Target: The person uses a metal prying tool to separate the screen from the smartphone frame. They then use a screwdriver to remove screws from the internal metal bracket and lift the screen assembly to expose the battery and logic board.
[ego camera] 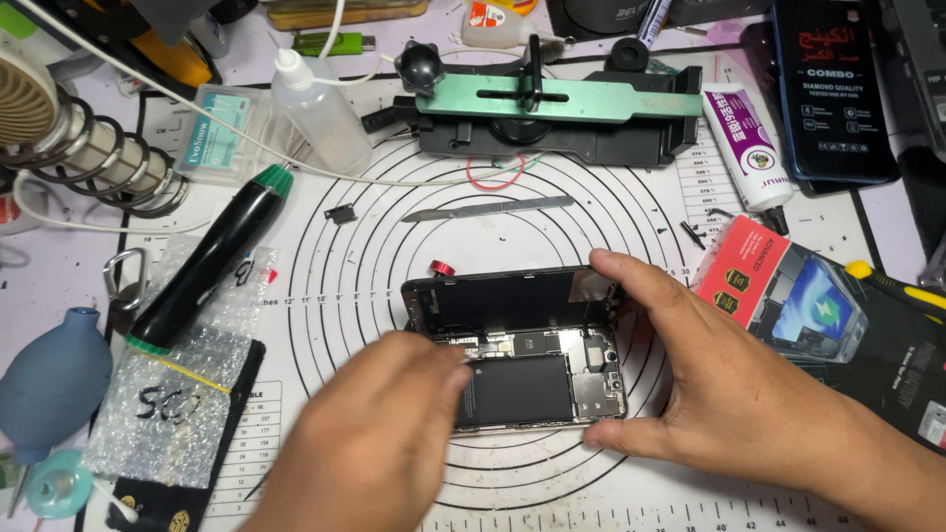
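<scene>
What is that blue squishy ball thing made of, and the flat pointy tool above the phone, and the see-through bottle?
The blue bulb blower looks like soft rubber: matte, rounded, no shine. The flat pointed tool seems to be metal, grey with a dull gleam along its thin blade. The squeeze bottle is probably soft plastic: cloudy, see-through walls and a white nozzle cap.

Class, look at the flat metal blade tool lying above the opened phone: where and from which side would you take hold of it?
Probably grip the metal blade tool by its wider right-hand handle end, pinching from above. It lies flat on the mat, and its pointed tip faces left.
</scene>
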